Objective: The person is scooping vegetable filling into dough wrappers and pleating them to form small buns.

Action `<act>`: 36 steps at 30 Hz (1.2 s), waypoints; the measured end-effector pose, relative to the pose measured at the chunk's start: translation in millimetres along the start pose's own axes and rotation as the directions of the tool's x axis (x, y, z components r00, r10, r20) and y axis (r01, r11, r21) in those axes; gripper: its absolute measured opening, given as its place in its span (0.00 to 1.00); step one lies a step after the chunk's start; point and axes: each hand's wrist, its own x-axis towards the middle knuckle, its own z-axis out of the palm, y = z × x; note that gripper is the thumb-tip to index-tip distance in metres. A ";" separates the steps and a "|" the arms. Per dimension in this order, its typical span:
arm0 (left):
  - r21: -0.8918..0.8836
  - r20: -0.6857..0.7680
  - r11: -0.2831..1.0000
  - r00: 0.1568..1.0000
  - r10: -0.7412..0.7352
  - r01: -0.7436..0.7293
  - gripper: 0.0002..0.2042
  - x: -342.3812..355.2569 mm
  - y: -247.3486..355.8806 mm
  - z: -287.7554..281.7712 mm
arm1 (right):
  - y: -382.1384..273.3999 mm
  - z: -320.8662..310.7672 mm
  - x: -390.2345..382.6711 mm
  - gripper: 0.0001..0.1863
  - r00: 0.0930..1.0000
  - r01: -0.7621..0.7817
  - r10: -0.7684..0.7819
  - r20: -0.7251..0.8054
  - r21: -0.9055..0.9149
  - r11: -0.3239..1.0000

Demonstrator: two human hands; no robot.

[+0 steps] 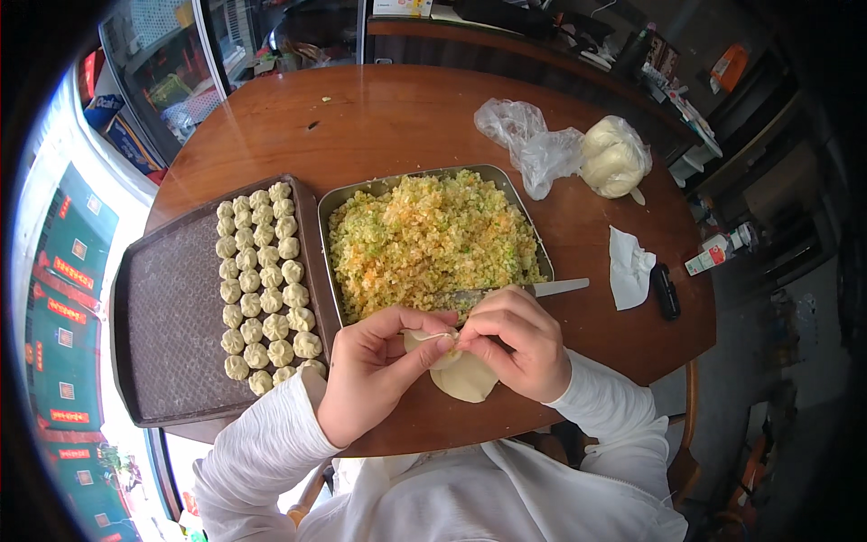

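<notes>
White sleeves at 6 o'clock. Left hand (pixel 375 366) and right hand (pixel 515 343) both pinched shut on a dough wrapper (pixel 462 375), just below centre. Filling pan (pixel 433 239) at 12 with spoon (pixel 551 288). Tray (pixel 167 316) of dumplings (pixel 264 285) at 9. Dough bag (pixel 614 155) at 2.

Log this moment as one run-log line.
hands: left hand and right hand pinching dumpling wrapper | filling tray: full | dumpling tray: rows of finished dumplings
</notes>
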 end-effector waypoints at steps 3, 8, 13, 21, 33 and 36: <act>0.013 -0.004 1.000 1.000 -0.010 0.010 0.08 0.2 -0.7 -0.6 | 1.0 -2.2 2.2 0.08 0.996 0.091 -0.091 -0.008 -0.035 0.995; 0.032 0.001 0.999 1.000 -0.024 0.024 0.08 -0.4 0.1 0.2 | 2.6 -2.1 1.8 0.10 0.989 0.147 -0.148 -0.025 -0.041 0.988; 0.026 0.017 0.999 0.999 -0.041 0.041 0.10 0.0 0.6 0.0 | 1.2 -1.2 0.9 0.11 0.998 0.034 -0.030 -0.056 0.064 0.997; 0.059 0.024 0.995 0.996 -0.080 0.079 0.10 -0.7 6.8 1.5 | 4.7 -2.5 1.1 0.11 0.997 0.079 -0.078 -0.029 0.035 0.996; 0.039 0.005 0.999 1.000 -0.004 0.004 0.08 -0.6 2.7 -0.9 | 2.9 0.1 -0.3 0.08 0.999 0.027 -0.028 0.022 0.017 0.999; 0.064 0.004 0.998 1.000 0.014 -0.014 0.06 -0.7 2.0 1.0 | 4.3 0.1 0.2 0.09 0.996 0.086 -0.086 0.020 0.018 0.996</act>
